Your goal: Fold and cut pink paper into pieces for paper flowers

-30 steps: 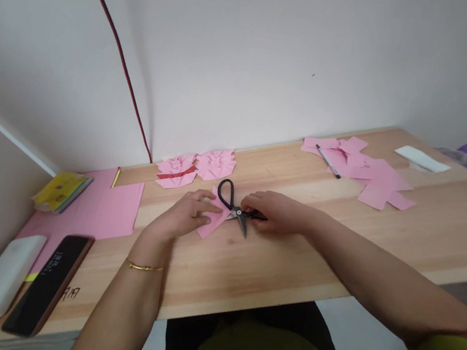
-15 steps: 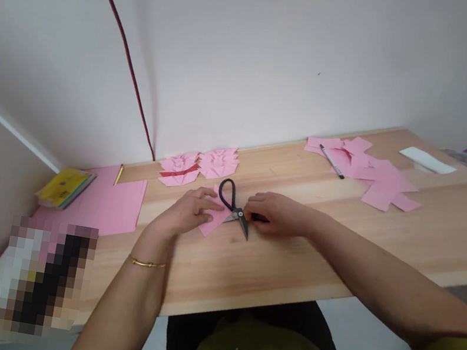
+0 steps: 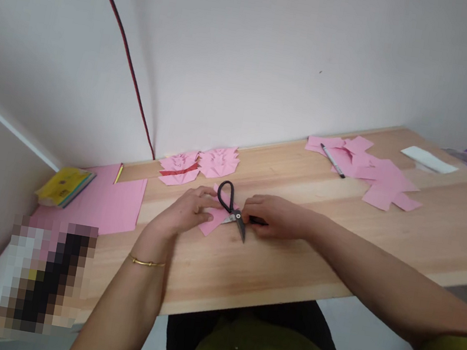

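Note:
My right hand [image 3: 275,217] is closed around one black handle of a pair of scissors [image 3: 238,216]. The other handle loop stands free, tilted up and to the left, and the blades are apart. Under the scissors lies a small pink paper piece [image 3: 209,225] on the wooden table. My left hand [image 3: 185,209] rests at the left edge of this paper, its fingers spread and stretched toward the scissors, thumb apart from them. The upper blade partly overlaps the paper; whether it cuts into it I cannot tell.
Folded pink paper pieces [image 3: 218,161] with a red strip [image 3: 178,170] lie near the wall. Pink scraps [image 3: 387,180], a marker [image 3: 332,160] and a white strip [image 3: 428,160] are at right. Pink sheets [image 3: 120,210] and a yellow packet [image 3: 62,185] are at left.
The scissors have shifted slightly left and down, further over the pink paper piece. My right hand still grips the handle, and my left hand has hardly moved.

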`<state>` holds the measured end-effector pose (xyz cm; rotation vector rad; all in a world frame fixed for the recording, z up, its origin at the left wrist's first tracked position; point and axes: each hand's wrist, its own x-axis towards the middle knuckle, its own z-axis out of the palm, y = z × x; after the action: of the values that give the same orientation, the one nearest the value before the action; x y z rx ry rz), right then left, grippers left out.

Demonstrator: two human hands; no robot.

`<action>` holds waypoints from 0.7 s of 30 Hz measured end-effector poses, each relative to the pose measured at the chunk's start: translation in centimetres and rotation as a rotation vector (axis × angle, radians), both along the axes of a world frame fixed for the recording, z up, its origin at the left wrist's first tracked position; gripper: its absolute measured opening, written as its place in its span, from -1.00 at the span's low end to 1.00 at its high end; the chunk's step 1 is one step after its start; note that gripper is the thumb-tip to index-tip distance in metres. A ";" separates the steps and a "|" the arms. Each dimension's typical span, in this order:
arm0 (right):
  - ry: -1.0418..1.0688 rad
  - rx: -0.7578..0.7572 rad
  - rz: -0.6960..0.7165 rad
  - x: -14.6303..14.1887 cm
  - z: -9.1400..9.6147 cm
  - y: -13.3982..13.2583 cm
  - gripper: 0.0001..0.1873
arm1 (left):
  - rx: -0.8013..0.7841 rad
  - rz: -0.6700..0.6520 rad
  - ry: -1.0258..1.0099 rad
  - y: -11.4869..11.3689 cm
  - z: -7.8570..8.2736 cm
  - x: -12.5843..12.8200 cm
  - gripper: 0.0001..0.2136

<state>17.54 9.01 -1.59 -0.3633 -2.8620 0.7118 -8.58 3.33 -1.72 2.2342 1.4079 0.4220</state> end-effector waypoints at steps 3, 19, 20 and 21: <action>0.020 0.024 -0.001 -0.3 -0.3 -0.3 -0.79 | 0.012 0.021 -0.010 0.1 -0.4 -0.2 -0.68; 0.042 -0.012 0.018 -0.1 -0.5 -0.3 -0.80 | -0.056 0.006 -0.093 -0.1 0.6 0.0 -0.81; 0.040 -0.008 0.017 -0.1 -0.6 -0.2 -0.80 | -0.061 0.002 -0.099 -0.1 0.7 0.0 -0.80; 0.039 -0.004 0.016 -0.1 -0.6 -0.2 -0.79 | -0.061 0.000 -0.103 -0.1 0.7 0.0 -0.79</action>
<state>17.40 8.77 -2.20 -0.3242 -2.8302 0.7199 -8.55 3.20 -1.04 2.1321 1.3501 0.4811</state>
